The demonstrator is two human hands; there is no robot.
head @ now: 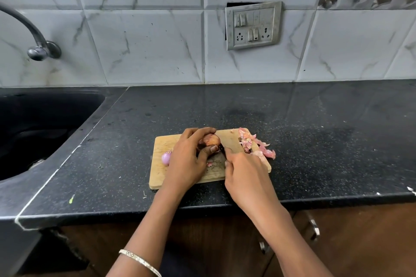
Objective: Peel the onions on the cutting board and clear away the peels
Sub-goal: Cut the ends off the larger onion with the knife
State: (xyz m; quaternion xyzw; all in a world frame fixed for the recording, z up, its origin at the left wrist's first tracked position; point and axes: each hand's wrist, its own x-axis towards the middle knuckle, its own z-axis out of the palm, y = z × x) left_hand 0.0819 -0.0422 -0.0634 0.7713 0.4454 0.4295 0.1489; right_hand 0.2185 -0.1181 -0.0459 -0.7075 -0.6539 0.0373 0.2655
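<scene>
Curling round a brown-skinned onion (211, 140) over the cutting board (162, 141) is the left hand (186, 164); the right hand (245, 171) is also over the board, but I cannot tell its grip.

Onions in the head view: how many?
2. One brown-skinned onion gripped by the left hand; one peeled onion on the cutting board left of it. More may be hidden.
</scene>
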